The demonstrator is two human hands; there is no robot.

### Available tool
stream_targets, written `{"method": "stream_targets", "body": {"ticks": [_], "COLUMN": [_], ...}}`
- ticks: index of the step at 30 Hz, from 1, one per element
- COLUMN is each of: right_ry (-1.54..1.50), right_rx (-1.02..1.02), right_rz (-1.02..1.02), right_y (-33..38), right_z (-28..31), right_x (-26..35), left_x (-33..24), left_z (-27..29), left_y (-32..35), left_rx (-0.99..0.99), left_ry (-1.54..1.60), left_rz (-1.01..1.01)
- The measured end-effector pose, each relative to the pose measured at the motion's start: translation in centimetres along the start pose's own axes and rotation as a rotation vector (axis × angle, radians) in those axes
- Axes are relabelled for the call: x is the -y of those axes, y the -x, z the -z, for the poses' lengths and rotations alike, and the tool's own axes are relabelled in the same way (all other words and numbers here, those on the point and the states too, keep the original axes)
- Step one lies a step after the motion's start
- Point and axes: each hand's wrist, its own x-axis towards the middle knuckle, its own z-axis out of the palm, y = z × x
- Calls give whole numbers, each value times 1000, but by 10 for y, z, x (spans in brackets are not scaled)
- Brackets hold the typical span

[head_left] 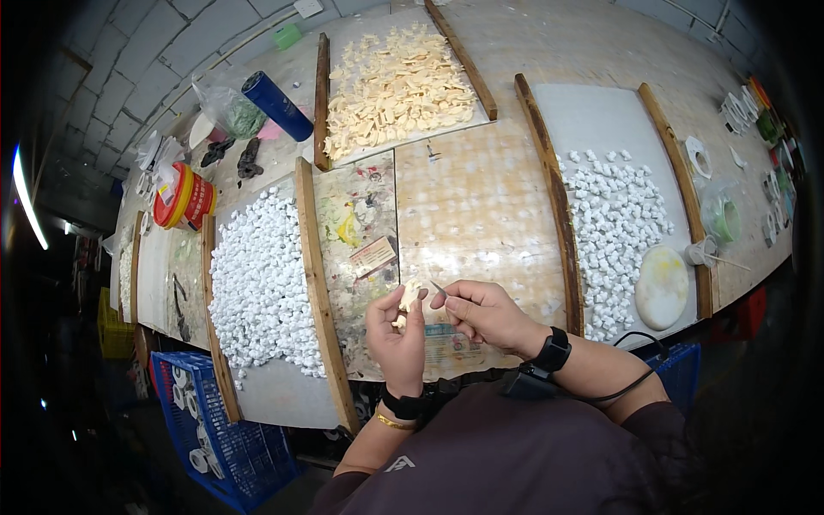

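Note:
My left hand (396, 342) is raised over the near edge of the table, its fingers closed round a small cream-coloured moulded piece (411, 293). Part of that piece sticks out above the fingertips, and another bit shows lower between the fingers. Just to its right, my right hand (491, 316) pinches a thin, pointed metal blade (439, 288). The tip points up and left, close to the piece; whether it touches I cannot tell. Most of the blade's handle, if it has one, is hidden in the hand.
Wooden strips (319, 292) frame boards of small white pieces (262, 283) at left and more white pieces (614, 232) at right. Cream pieces (395, 86) lie heaped at the back. A blue cylinder (276, 105), red bucket (190, 197), printed card (372, 257) and whitish oval disc (662, 287) are around.

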Motion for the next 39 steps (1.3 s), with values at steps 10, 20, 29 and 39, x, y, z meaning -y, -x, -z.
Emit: {"method": "stream_targets", "body": {"ticks": [10, 20, 29, 39], "right_ry": [-213, -258, -333, -417], "right_rx": [-110, -184, -179, 33], "right_rz": [-60, -73, -44, -285], "right_y": [1, 5, 11, 57], "right_z": [27, 43, 46, 37], "right_x": [-19, -21, -26, -56], "left_x": [47, -3, 46, 32], "left_z": [27, -19, -5, 21], "left_y": [-28, -166, -117, -21], "left_rx": [20, 167, 166, 265], "left_ry": [779, 1063, 698, 523], "left_rz": [684, 514, 745, 774]}}
